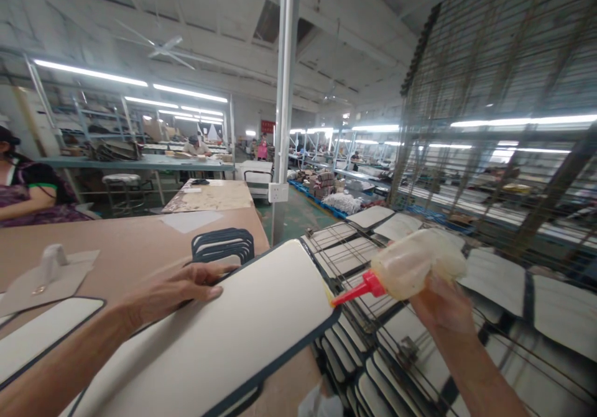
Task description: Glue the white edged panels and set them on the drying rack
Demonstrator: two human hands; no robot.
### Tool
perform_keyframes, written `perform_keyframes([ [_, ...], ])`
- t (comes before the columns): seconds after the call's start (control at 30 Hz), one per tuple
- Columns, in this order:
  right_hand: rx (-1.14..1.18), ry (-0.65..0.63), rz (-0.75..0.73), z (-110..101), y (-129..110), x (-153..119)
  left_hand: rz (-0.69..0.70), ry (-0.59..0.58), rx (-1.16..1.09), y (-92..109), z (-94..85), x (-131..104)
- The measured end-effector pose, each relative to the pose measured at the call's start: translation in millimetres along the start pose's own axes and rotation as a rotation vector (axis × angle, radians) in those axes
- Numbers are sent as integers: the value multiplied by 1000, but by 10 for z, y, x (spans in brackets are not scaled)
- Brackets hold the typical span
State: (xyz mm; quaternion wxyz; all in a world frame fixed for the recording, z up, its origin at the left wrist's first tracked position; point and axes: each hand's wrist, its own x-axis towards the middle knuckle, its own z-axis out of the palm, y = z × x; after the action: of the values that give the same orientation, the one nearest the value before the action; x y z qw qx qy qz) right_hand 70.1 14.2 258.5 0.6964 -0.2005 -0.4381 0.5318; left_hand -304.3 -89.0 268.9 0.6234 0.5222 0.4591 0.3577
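Observation:
A long cream panel (261, 305) with a dark edge band and rounded corners lies tilted across the front of the view. My left hand (200, 281) grips its far long edge, thumb on the cream face and the other fingers partly hidden. In my right hand (443, 299) is a translucent squeeze bottle (415, 265), held sideways with its red nozzle (359, 288) pointing left. The nozzle tip touches the panel's right end at the border of cream and dark. Yellowish liquid shows along that edge by the tip.
Wire racks (336, 243) on the right carry many similar panels. A stack of dark-edged pieces (222, 246) stands on the brown table (140, 243) behind my left hand. A metal post (282, 106) rises beyond it. Another person (32, 187) sits at far left.

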Motion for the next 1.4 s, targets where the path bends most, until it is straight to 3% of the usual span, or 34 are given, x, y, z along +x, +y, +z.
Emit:
perform_keyframes([
  [0.33,-87,297,-255,-12,152,-311,104,100,-144,-360,-17,250],
  [0.47,-58,325,-297,26,129,-336,103,194,-163,-414,13,329],
  [0.7,-42,239,-388,98,61,-200,110,152,-218,-448,77,385],
  [0.9,-53,341,-351,128,148,-290,129,175,-260,-491,79,425],
  [1.17,-97,253,-272,204,281,-467,114,263,-341,-474,124,524],
  [1.4,-71,267,-172,282,331,-604,135,297,-405,-391,133,645],
])
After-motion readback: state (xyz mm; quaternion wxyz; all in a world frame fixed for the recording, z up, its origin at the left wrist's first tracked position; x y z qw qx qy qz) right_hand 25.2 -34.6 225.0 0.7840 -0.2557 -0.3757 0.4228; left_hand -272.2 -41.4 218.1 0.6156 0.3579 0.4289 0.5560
